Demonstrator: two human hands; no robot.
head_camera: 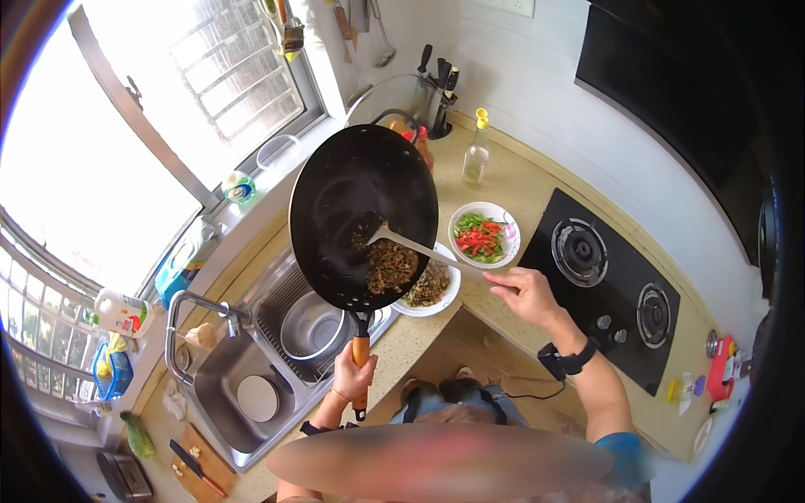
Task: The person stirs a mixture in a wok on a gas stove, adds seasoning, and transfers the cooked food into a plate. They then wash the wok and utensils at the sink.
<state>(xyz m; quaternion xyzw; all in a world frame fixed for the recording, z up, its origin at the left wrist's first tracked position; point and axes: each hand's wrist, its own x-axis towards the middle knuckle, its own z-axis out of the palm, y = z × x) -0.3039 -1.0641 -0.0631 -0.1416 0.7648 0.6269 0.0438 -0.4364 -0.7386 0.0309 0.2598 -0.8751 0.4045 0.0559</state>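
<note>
My left hand (353, 374) grips the wooden handle of a black wok (339, 188), which is tilted above the counter. In my right hand (527, 295) is the long handle of a spatula (434, 253); its head rests inside the wok by some green bits. Browned minced food (391, 265) lies along the wok's lower right side. Partly hidden under that rim stands a white bowl (454, 295) holding similar minced food (430, 287). Beyond it, a patterned bowl (454, 242) contains sliced red and green peppers (481, 239).
A two-burner gas hob (560, 280) lies to the right. At left is a steel sink (220, 383) with a metal basin (314, 324). A glass bottle (476, 157) and a knife block (443, 119) stand behind. A knife (188, 459) lies on a cutting board (217, 462).
</note>
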